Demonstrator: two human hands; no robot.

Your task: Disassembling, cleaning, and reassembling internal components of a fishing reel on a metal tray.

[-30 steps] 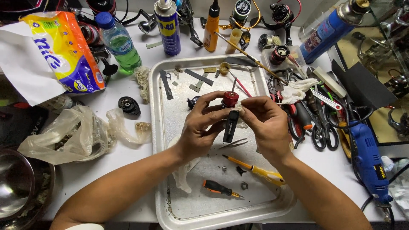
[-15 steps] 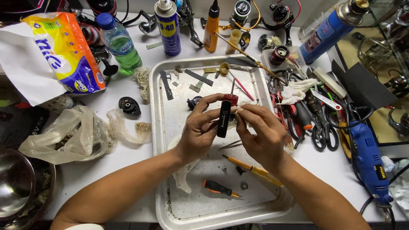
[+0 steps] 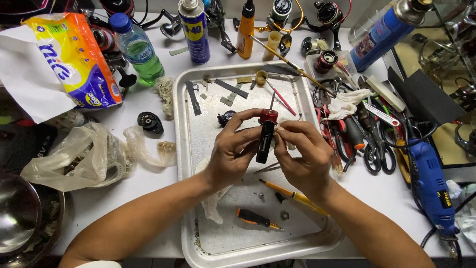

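Observation:
Both my hands meet over a metal tray (image 3: 191,149) and hold a slim black part with a red cap (image 3: 265,136), upright. My left hand (image 3: 233,151) grips its left side with thumb and fingers. My right hand (image 3: 302,156) pinches its right side, with a bit of white cloth under the fingers. In the tray below lie a yellow-handled screwdriver (image 3: 292,196), a short orange and black screwdriver (image 3: 258,218), small screws and a crumpled white tissue (image 3: 213,208).
Behind the tray stand a blue spray can (image 3: 194,30), an orange bottle (image 3: 245,30), a green water bottle (image 3: 136,47) and fishing reels. Scissors, pliers and a blue rotary tool (image 3: 429,188) lie right. A tissue pack (image 3: 74,59), plastic bags and a steel bowl (image 3: 20,213) sit left.
The black part was tilted between my hands and now stands upright. My hands have drawn closer around it, and my right fingers have moved onto its side.

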